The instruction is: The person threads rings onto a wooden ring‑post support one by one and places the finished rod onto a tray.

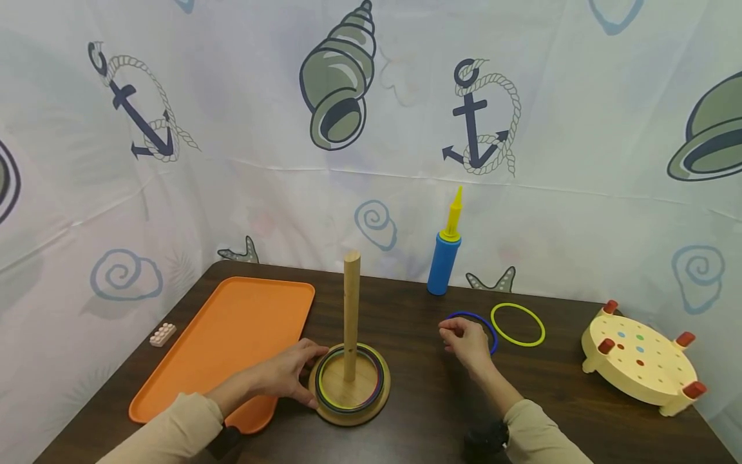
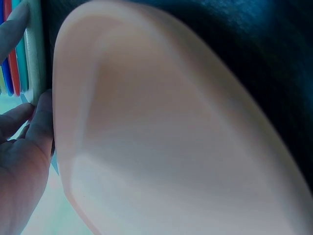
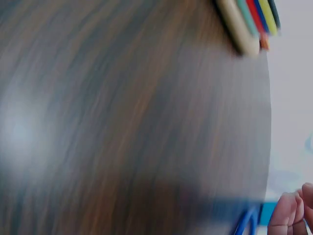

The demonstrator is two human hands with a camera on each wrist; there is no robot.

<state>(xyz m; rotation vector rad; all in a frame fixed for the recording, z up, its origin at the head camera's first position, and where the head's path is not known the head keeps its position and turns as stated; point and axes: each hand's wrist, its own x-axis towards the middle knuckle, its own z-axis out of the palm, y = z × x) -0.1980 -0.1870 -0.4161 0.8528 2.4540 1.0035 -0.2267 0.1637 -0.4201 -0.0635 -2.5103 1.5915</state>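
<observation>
A wooden ring stand (image 1: 350,407) with an upright peg (image 1: 351,309) sits at the table's front middle, several coloured rings (image 1: 378,377) stacked on its base. My left hand (image 1: 310,377) holds the base's left rim, fingers and thumb curved round it; its fingers (image 2: 29,132) show beside the rings (image 2: 12,63). My right hand (image 1: 455,335) is curled over the near-left edge of a blue ring (image 1: 484,320) lying flat and seems to pinch it. The blurred right wrist view shows fingertips (image 3: 288,210) beside the blue ring (image 3: 246,224). A yellow ring (image 1: 518,324) lies just right of it.
An orange tray (image 1: 226,341) lies left of the stand, with a small pale brick (image 1: 163,334) beyond it. A blue and yellow pump (image 1: 445,258) stands at the back. A cream peg board (image 1: 640,361) on red-tipped legs sits at the right. A printed curtain surrounds the table (image 1: 429,399).
</observation>
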